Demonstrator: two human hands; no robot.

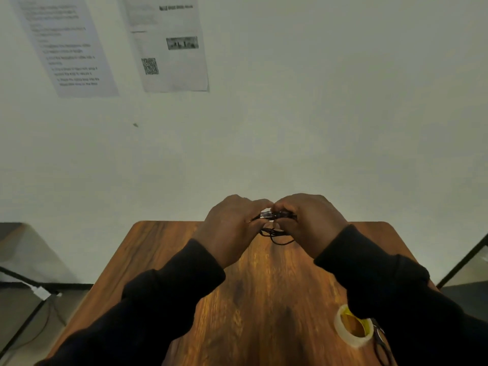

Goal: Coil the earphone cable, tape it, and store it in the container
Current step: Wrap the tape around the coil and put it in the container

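A black earphone cable (276, 235) is bunched into a coil above the far end of the wooden table (253, 291). My left hand (229, 228) and my right hand (309, 223) both pinch it from either side, fingertips almost touching. A small shiny piece of clear tape (266, 215) shows on the coil between the fingers. A few loops hang loose below my hands. A roll of clear tape (352, 327) with a yellow core lies on the table near my right sleeve. No container is in view.
Dark scissors (381, 344) lie partly under my right sleeve beside the tape roll. The table stands against a white wall with two printed sheets (169, 43) taped up high. Floor and cables show at the left.
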